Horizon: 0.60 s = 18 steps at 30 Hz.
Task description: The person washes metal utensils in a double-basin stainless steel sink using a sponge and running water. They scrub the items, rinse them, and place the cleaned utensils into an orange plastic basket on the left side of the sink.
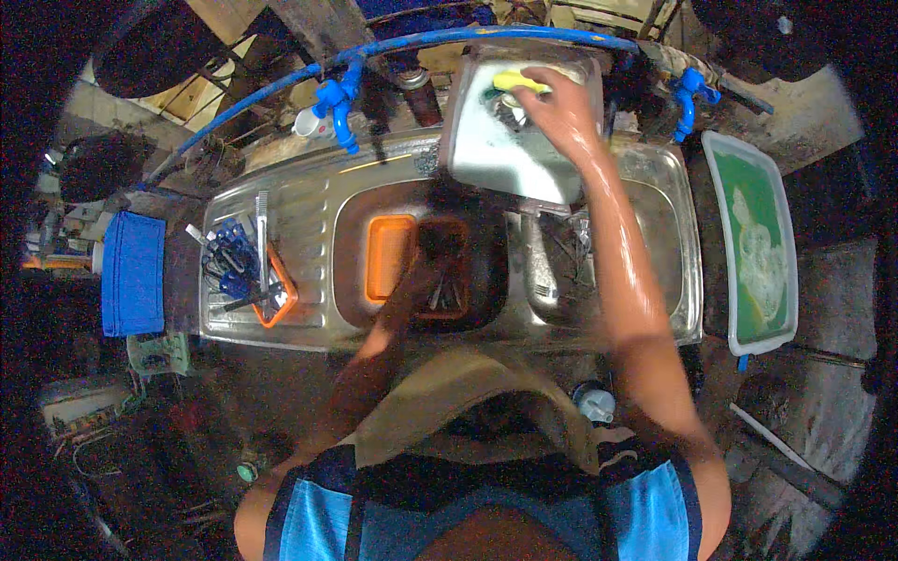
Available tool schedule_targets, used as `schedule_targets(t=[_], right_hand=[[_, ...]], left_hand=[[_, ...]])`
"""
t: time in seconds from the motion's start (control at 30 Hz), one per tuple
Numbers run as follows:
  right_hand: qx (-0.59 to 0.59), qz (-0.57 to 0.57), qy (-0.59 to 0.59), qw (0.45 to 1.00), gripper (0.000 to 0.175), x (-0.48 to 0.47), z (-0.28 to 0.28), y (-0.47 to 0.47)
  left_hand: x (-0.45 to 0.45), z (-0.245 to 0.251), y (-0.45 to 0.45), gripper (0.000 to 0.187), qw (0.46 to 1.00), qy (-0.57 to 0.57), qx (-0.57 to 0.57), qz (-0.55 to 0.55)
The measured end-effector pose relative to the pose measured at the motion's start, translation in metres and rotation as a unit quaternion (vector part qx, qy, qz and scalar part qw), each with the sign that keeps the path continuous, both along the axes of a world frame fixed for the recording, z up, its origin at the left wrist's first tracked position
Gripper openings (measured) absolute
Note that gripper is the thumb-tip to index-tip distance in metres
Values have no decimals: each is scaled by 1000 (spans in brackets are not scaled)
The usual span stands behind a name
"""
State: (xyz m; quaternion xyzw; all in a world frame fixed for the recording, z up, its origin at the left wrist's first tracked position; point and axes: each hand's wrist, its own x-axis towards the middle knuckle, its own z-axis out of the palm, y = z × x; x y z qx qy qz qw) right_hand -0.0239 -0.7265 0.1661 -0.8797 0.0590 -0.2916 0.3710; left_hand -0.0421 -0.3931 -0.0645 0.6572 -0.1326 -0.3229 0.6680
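Observation:
My right hand (554, 105) holds a yellow sponge (519, 80) over a pale rectangular basin (484, 147) with whitish liquid, above the middle of the steel sink. A small shiny metal thing (518, 111) lies just below the sponge. My left hand (428, 263) is in deep shadow over the left sink bowl (351, 280), between an orange plastic tray (389, 259) and a dark area with several utensils (443, 291); its fingers are hard to make out. On the left drainboard, an orange basket (277, 312) holds several blue-handled utensils (231, 259).
A blue pipe (484, 34) with two blue taps (340, 116) crosses behind the sink. At the right stands a translucent tub of green, foamy liquid (758, 245); at the left, a blue container (133, 273). A white cup (309, 125) stands behind the drainboard. The right bowl (663, 245) lies under my forearm.

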Motion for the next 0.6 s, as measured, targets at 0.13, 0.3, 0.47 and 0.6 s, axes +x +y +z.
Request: schedule_targets(t=[0.13, 0.3, 0.47, 0.6], right_hand=[[-248, -12, 154, 956, 58, 122, -65, -17], [-239, 19, 326, 914, 53, 167, -111, -163], [-307, 16, 214, 927, 33, 125, -45, -30], [-201, -3, 98, 975, 22, 29, -34, -74]], left_hand=[[6, 6, 8, 27, 1000, -17, 3, 17], [13, 11, -30, 30, 999, -23, -30, -30], [-14, -2, 55, 33, 997, -14, 62, 37], [-28, -11, 31, 36, 997, -17, 74, -29]])
